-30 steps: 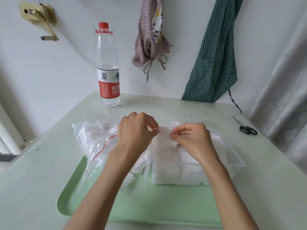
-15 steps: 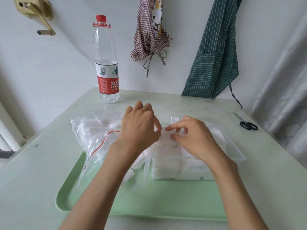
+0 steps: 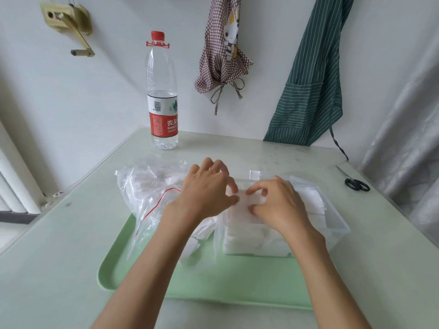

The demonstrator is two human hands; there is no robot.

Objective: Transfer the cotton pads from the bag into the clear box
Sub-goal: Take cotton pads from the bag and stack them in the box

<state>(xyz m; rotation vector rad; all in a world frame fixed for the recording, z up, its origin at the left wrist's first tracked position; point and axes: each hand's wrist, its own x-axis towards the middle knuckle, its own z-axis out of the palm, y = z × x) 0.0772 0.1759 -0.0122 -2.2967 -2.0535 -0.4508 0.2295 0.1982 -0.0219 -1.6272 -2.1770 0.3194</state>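
Both hands, left (image 3: 209, 193) and right (image 3: 280, 203), pinch white square cotton pads (image 3: 242, 205) atop the clear plastic box (image 3: 337, 224) (already well filled).

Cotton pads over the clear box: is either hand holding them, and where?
Both: the left hand and right hand pinch the top of the cotton pad stack at its left and right edges, inside the clear box.
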